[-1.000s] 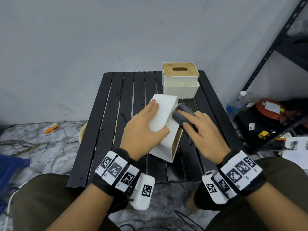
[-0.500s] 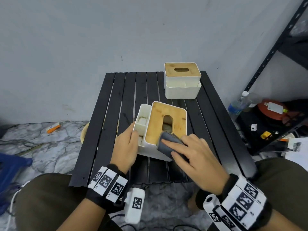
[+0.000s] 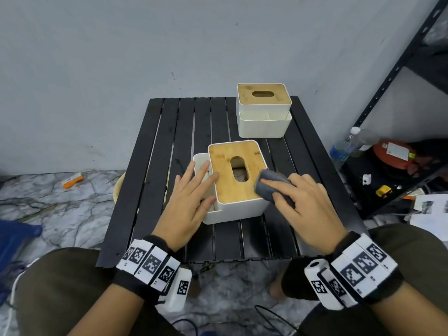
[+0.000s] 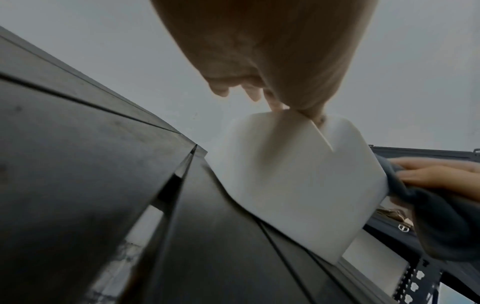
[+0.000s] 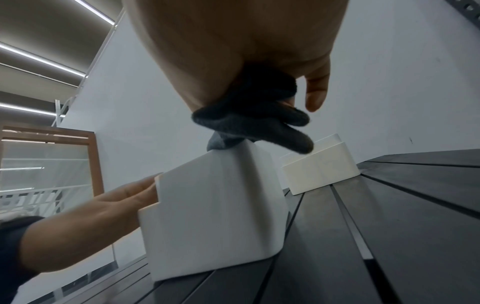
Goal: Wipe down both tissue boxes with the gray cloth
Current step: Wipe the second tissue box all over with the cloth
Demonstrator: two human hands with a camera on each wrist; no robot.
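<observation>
The near tissue box [image 3: 223, 183], white with a bamboo lid, stands upright mid-table. My left hand [image 3: 201, 187] lies with straight fingers against its left side compartment. My right hand [image 3: 291, 195] grips the bunched gray cloth [image 3: 266, 187] and presses it on the lid's right edge. The second tissue box [image 3: 263, 110] stands at the back right. In the right wrist view the cloth [image 5: 254, 121] sits on the near box's [image 5: 215, 216] top corner, with the far box [image 5: 319, 170] behind. The left wrist view shows the box wall [image 4: 298, 185] and the cloth [image 4: 441, 216].
The black slatted table [image 3: 169, 141] stands against a grey wall. A metal rack [image 3: 400, 57] at the right holds a water bottle [image 3: 344, 146] and an orange-red item [image 3: 397, 154]. Papers [image 3: 431, 209] and an orange object [image 3: 72, 180] lie on the marble floor.
The near box, on its side a second ago, now stands upright. My left hand went from gripping it to lying flat against it. The cloth moved to the lid's right edge.
</observation>
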